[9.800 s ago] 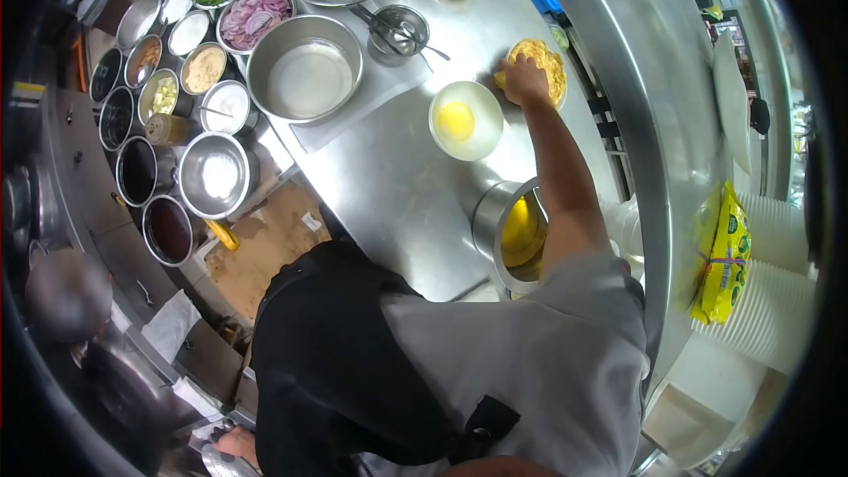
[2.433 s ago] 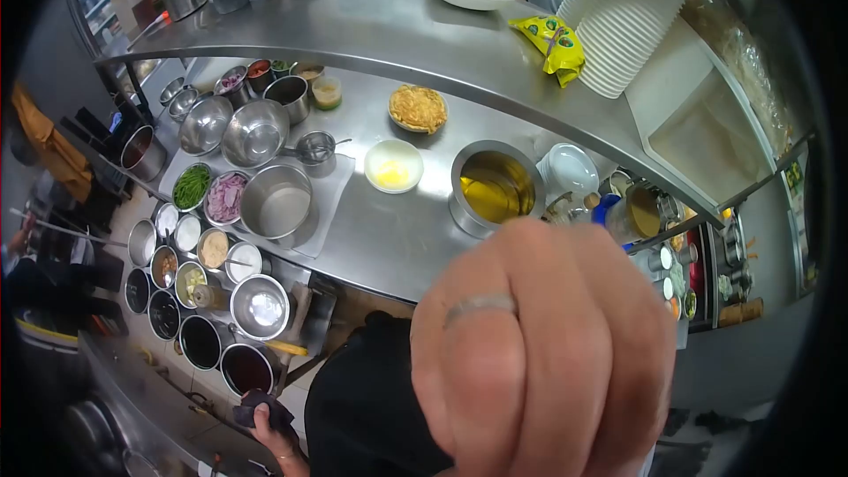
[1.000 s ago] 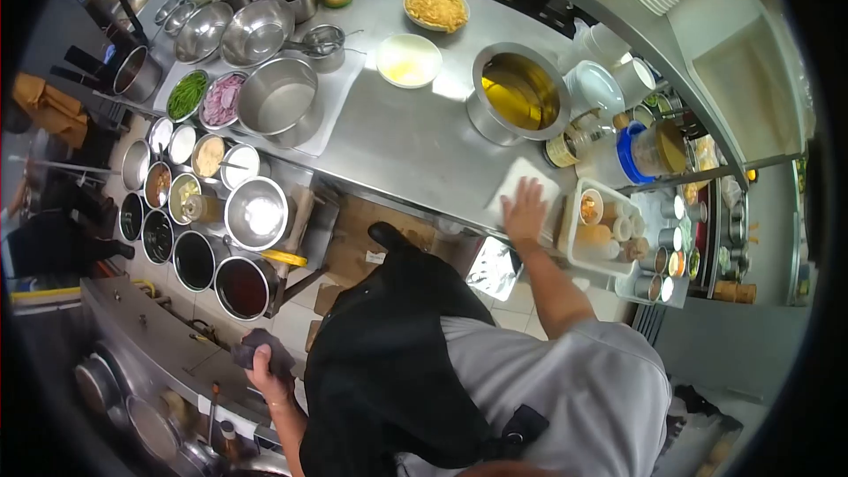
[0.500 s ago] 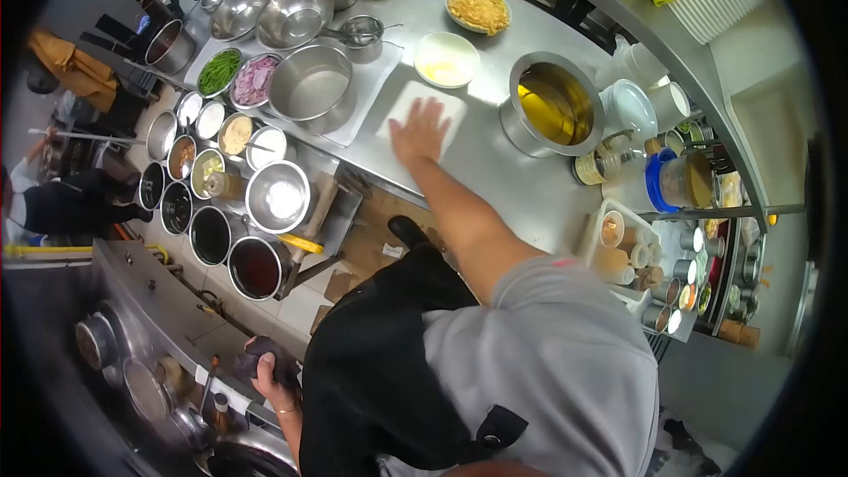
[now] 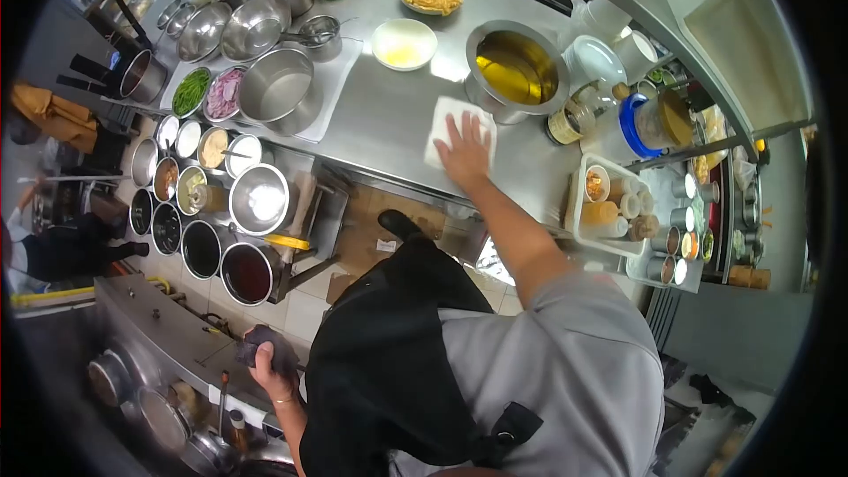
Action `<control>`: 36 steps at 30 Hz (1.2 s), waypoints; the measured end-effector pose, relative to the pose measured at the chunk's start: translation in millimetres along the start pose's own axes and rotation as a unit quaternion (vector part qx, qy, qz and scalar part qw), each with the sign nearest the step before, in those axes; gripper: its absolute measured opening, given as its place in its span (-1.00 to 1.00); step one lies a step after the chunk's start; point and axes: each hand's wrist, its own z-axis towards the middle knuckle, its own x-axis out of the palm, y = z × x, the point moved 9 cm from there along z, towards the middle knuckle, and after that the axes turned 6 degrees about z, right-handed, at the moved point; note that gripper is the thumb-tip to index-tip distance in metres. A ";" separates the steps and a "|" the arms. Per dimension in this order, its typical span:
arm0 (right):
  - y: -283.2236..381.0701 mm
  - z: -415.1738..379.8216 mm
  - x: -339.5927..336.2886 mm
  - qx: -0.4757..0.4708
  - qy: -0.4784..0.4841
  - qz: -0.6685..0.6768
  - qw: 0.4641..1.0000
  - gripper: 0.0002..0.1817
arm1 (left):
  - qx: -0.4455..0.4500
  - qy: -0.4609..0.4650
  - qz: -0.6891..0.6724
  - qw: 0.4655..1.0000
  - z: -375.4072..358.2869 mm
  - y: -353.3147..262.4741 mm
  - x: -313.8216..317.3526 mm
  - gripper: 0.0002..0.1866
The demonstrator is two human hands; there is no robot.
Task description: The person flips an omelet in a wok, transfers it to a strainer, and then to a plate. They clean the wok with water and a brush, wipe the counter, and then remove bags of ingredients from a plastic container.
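A white cloth (image 5: 438, 134) lies on the steel table (image 5: 371, 128), and my right hand (image 5: 466, 155) presses flat on it with the fingers spread. Just behind the cloth stands a large steel pot of yellow oil (image 5: 517, 71). A pale bowl with some yellow liquid (image 5: 404, 44) is up and to the left. Down at the left, away from the table, my left hand (image 5: 269, 369) is closed around a dark cloth (image 5: 281, 352).
Steel bowls (image 5: 278, 88) and a dish of sliced onion (image 5: 224, 94) fill the table's left side. A white bin of bottles (image 5: 609, 212) stands at the right. Pots of sauces (image 5: 247, 272) line the lower left. Another person (image 5: 66, 247) is at far left.
My right hand and the white cloth have moved right along the table, nearer the oil pot and bin. The view has shifted somewhat. My left hand still grips the dark cloth.
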 end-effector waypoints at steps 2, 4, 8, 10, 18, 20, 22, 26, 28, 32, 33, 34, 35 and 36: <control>28.7 24.7 25.0 0.064 -0.038 -0.014 0.997 -0.23 | -0.007 0.006 -0.002 1.000 -3.4 4.6 6.4 -0.49; 73.3 34.7 31.9 0.017 0.028 0.000 0.999 -0.24 | -0.008 -0.055 0.027 0.998 -13.8 -0.2 9.9 -0.60; 97.7 -11.3 27.8 -0.134 0.107 0.084 0.982 -0.23 | -0.015 0.040 0.074 0.996 -7.8 1.9 21.7 -0.56; 54.9 -51.2 -1.8 -0.113 0.103 0.073 0.986 -0.23 | -0.017 0.052 0.084 0.995 -16.5 0.8 25.0 -0.55; -174.7 -122.4 -78.9 0.070 -0.018 -0.051 0.996 -0.23 | 0.007 0.028 0.018 0.999 -12.0 8.9 4.9 -0.73; -180.9 -121.2 -68.3 0.070 -0.021 -0.064 0.995 -0.22 | 0.025 0.013 -0.021 0.999 -11.3 4.6 7.4 -0.72; -172.3 -126.3 -73.0 0.107 0.032 -0.067 0.991 -0.19 | 0.027 0.020 -0.018 0.999 -14.3 -3.7 7.6 -0.68; -139.8 -112.2 -88.5 0.108 0.003 -0.080 0.991 -0.22 | 0.042 -0.081 -0.119 0.989 -16.5 -2.7 -15.5 -0.67; -63.5 -77.3 -142.1 -0.026 -0.143 0.125 0.982 -0.25 | 0.002 -0.093 -0.092 0.991 -29.4 -5.3 -31.2 -0.69; 165.5 -32.0 -354.6 -0.388 -0.280 0.542 0.690 -0.41 | -0.022 -0.121 -0.062 0.990 -34.6 -14.9 -18.5 -0.67; 202.3 -39.1 -412.0 -0.462 -0.293 0.636 0.545 -0.41 | 0.007 -0.155 -0.062 0.986 -29.4 -15.0 -21.4 -0.66; 226.9 -55.5 -466.8 -0.542 -0.302 0.667 0.412 -0.43 | 0.008 -0.160 -0.055 0.986 -28.9 -17.8 -17.5 -0.66; 238.1 -67.4 -502.5 -0.576 -0.301 0.691 0.316 -0.46 | 0.022 -0.162 -0.053 0.985 -25.4 -25.1 -11.7 -0.70; 241.4 -75.9 -530.4 -0.591 -0.310 0.705 0.240 -0.51 | 0.031 -0.166 -0.048 0.985 -25.7 -30.6 -8.6 -0.75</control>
